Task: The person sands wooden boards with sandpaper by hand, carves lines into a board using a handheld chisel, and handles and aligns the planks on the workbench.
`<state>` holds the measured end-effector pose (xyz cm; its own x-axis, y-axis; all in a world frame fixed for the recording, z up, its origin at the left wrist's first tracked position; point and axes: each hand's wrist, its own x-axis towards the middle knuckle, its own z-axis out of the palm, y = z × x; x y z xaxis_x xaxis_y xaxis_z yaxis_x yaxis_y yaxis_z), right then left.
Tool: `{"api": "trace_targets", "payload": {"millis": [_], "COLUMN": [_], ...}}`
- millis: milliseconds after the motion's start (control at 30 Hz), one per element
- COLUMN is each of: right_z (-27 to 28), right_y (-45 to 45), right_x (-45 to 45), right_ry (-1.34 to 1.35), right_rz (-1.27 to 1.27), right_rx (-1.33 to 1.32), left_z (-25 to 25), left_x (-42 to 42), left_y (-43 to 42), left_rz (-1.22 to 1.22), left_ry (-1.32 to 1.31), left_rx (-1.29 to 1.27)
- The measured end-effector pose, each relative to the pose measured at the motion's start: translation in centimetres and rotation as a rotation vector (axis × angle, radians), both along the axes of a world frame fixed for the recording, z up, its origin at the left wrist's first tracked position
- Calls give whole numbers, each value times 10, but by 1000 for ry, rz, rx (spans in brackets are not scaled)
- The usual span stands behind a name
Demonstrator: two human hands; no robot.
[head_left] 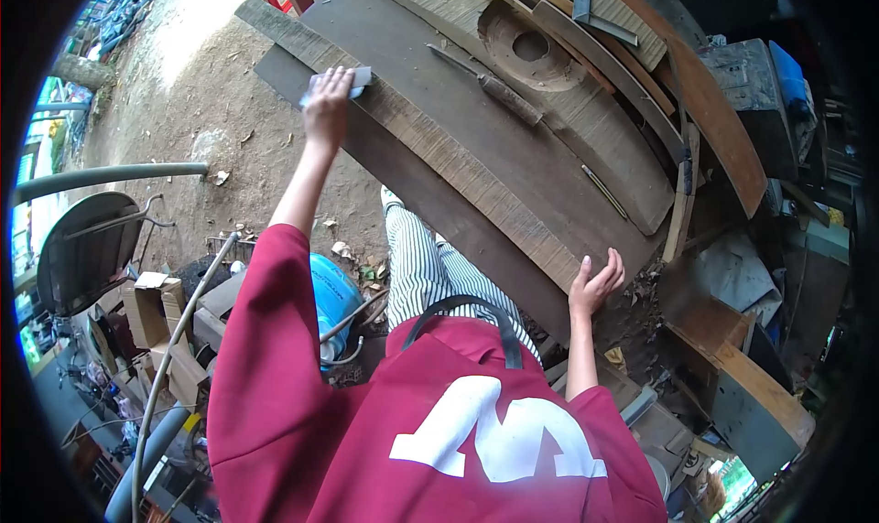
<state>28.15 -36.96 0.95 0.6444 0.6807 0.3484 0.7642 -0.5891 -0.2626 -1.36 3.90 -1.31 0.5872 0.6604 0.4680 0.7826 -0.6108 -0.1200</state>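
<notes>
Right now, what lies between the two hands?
A bare stretch of the long wooden strip, seen in the head view: the left hand, holding a pale pad, is farther off, the right hand at the strip's near end.

A dark-brown tabletop point(389, 52) carries a long plank point(430, 143) stretching from your left hand point(328, 107) to your right hand point(595, 283). Beyond your right hand lies a pencil point(604, 192); rightward from your left, a wooden-handled tool point(494, 88) and holed board point(581, 134).

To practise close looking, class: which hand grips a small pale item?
The left hand, towards the plank's far end, grips the small pale item; the right hand, its fingers spread, is at the near end.
</notes>
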Motion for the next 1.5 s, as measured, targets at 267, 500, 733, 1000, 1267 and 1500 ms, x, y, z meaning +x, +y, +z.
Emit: {"api": "trace_targets", "payload": {"millis": [267,500,733,1000,1267,1500], "right_z": [0,-3,-3,-4,-5,-4], "right_y": [-3,-4,-5,-5,-7,-6], "right_x": [3,6,5,6,7,6], "right_ry": [-9,-33,-12,-24,31,32], "right_rz": [29,39,52,57,59,64], "right_rx": [31,61,108,127,140,138], "left_z": [-5,-3,-13,1,-11,4], "left_x": [65,33,88,54,97,81], "left_y": [-173,-70,-213,-104,-205,-141], "left_rz": [-767,30,-621,129,-575,66], "left_ry": [-157,-213,-132,-324,-170,-389], "left_rx": [-343,-152,-362,-223,-250,-259]}}
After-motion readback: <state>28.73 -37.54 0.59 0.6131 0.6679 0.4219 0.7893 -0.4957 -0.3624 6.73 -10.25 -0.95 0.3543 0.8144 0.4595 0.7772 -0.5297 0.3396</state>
